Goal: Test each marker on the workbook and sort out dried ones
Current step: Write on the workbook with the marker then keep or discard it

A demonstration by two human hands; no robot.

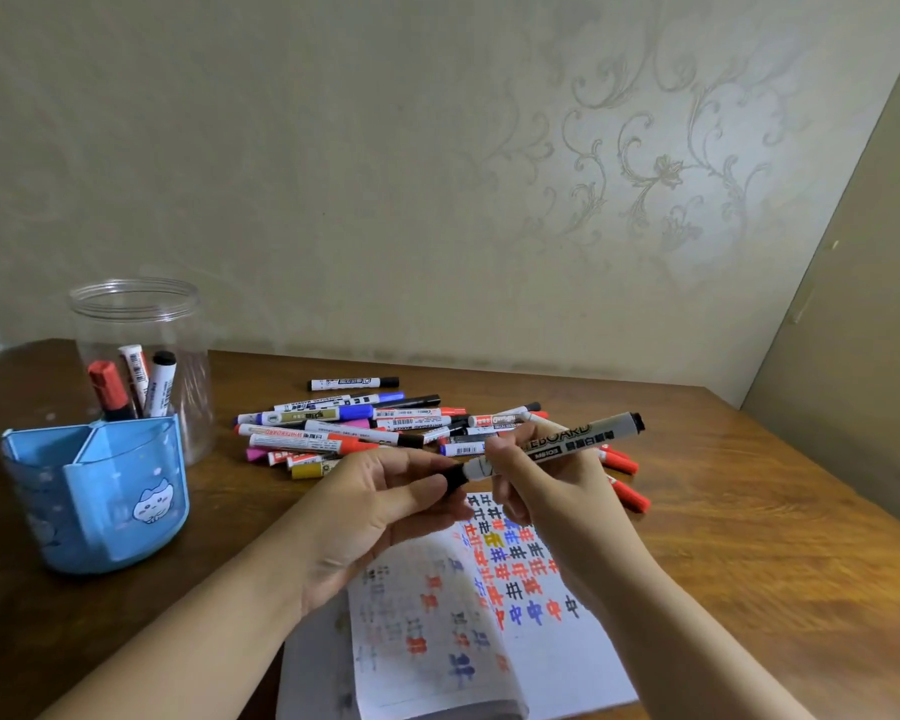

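Head view: over the open workbook (515,589), right hand (546,491) grips a black whiteboard marker (552,446) by its barrel while left hand (380,506) pinches its cap (454,476), apparently uncapping or recapping it around a test stroke.

A brown wooden surface (749,511) meets a pale wall (385,174) with scrolled floral wallpaper; a plain beige panel (863,381) stands at right.
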